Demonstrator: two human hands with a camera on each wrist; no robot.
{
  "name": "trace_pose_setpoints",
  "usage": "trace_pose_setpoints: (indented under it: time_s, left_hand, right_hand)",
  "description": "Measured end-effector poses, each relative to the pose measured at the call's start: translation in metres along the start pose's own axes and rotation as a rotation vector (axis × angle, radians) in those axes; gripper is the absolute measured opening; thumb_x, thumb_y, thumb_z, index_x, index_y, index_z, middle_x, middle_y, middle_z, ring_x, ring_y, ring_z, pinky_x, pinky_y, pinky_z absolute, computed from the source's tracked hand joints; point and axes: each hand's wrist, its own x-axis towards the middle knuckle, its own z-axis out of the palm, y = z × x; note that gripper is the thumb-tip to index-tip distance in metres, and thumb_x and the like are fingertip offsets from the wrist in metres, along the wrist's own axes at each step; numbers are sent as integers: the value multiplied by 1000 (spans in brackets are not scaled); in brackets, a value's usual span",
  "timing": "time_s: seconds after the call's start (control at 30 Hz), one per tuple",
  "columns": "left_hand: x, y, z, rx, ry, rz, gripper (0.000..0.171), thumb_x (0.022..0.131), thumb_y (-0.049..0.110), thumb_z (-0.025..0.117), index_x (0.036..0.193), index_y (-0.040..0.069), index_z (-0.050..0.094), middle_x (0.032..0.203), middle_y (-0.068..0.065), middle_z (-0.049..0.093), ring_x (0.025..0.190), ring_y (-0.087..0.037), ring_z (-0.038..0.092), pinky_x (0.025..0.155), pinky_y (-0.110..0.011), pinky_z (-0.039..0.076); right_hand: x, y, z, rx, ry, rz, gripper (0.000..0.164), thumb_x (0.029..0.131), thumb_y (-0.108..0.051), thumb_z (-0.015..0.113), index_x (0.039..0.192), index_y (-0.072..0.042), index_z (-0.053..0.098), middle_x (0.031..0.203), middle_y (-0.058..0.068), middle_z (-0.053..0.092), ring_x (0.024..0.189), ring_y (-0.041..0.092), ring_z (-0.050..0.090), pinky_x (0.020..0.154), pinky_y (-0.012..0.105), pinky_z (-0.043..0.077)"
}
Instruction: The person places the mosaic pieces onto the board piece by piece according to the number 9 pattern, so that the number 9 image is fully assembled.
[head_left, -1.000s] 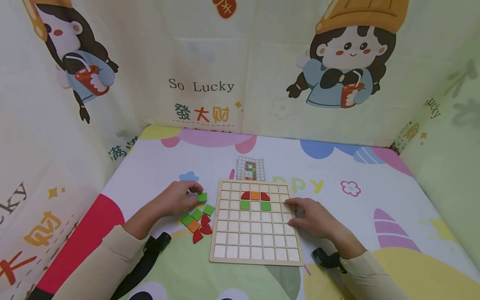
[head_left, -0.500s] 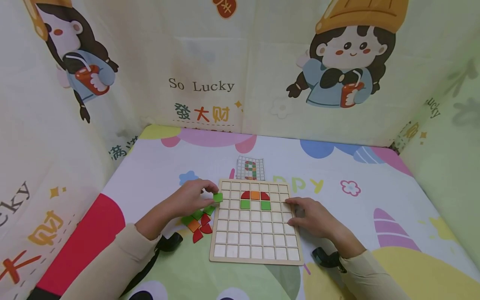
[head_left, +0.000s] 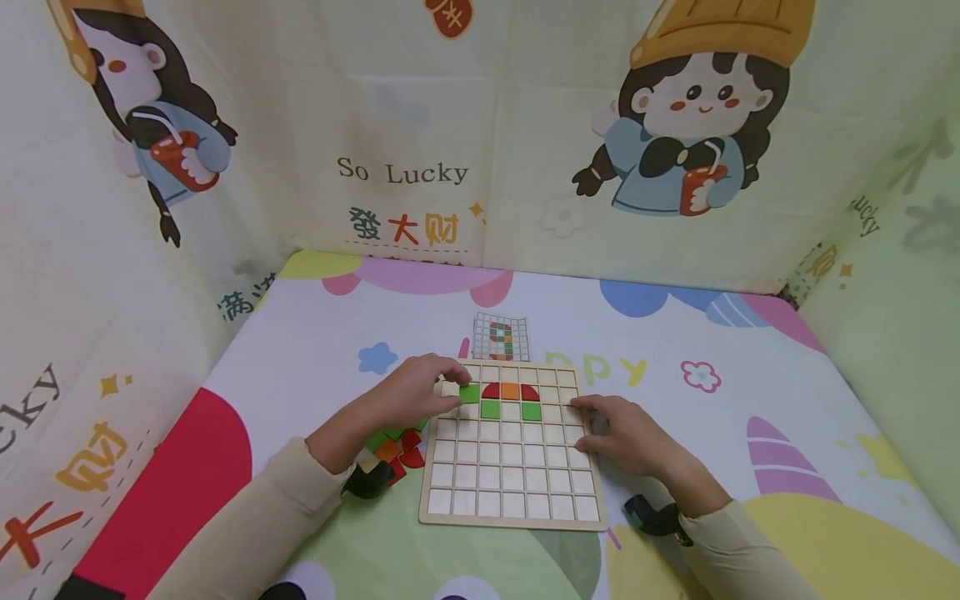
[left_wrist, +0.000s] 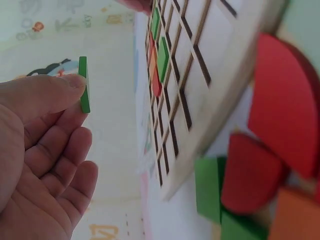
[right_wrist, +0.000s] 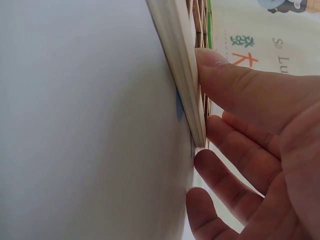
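My left hand (head_left: pixel 412 390) pinches a green square tile (head_left: pixel 469 393) between thumb and fingertips, over the upper left of the wooden grid board (head_left: pixel 513 526). In the left wrist view the tile (left_wrist: pixel 83 102) appears edge-on at the thumb tip, apart from the board. Set in the board's cells are two red quarter-round tiles, an orange square (head_left: pixel 510 391) between them and two green squares (head_left: pixel 532 412) below. The right hand (head_left: pixel 626 437) rests against the board's right edge; in the right wrist view its thumb (right_wrist: pixel 240 87) touches the rim and the fingers lie relaxed beside it.
Loose green, orange (head_left: pixel 387 451) and red tiles (head_left: pixel 412 457) lie left of the board, partly hidden by the left wrist. Behind the board lies a small card (head_left: pixel 501 337) printed with a coloured grid pattern. Printed cloth walls (head_left: pixel 525 233) stand around the table.
The left hand has carried the green tile rightward from beside the loose tiles to over the board, near the left red quarter-round. The right hand and the board stay put.
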Motion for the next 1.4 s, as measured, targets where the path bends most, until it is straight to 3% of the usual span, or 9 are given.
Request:
trace_pose_setpoints:
  time_s: [0.67, 0.9, 1.23, 1.4]
  left_hand:
    - [21, 24, 21, -80, -42, 61, 25, 91, 11, 74, 115, 8, 69, 108, 0, 67, 110, -25, 60, 94, -39, 51]
    - [26, 28, 27, -66, -69, 98, 25, 92, 10, 72, 117, 7, 68, 111, 0, 68, 110, -24, 61, 94, -37, 50]
    - [34, 33, 38, -84, -88, 84, 23, 92, 13, 72, 115, 12, 69, 112, 3, 67, 110, -19, 59, 92, -34, 50]
    - [38, 33, 43, -61, -89, 113, 22, 92, 12, 72, 114, 11, 70, 110, 4, 68, 107, -19, 61, 91, -33, 50]
  right_hand:
    - [-1, -1, 1, 1, -8, 14, 55, 84, -16, 80, 134, -2, 60, 132, 17, 60, 125, 41, 51, 102, 58, 40]
    - [-1, -2, 0, 5, -8, 21, 55, 84, -16, 80, 134, -2, 60, 132, 16, 60, 126, 41, 51, 102, 58, 40]
    - [0, 0, 0, -3, -8, 5, 56, 84, -16, 80, 134, -2, 60, 132, 16, 61, 125, 41, 52, 102, 58, 40]
    - [0, 0, 0, 1, -9, 3, 56, 84, -17, 80, 134, -2, 60, 132, 16, 61, 125, 41, 51, 103, 58, 39]
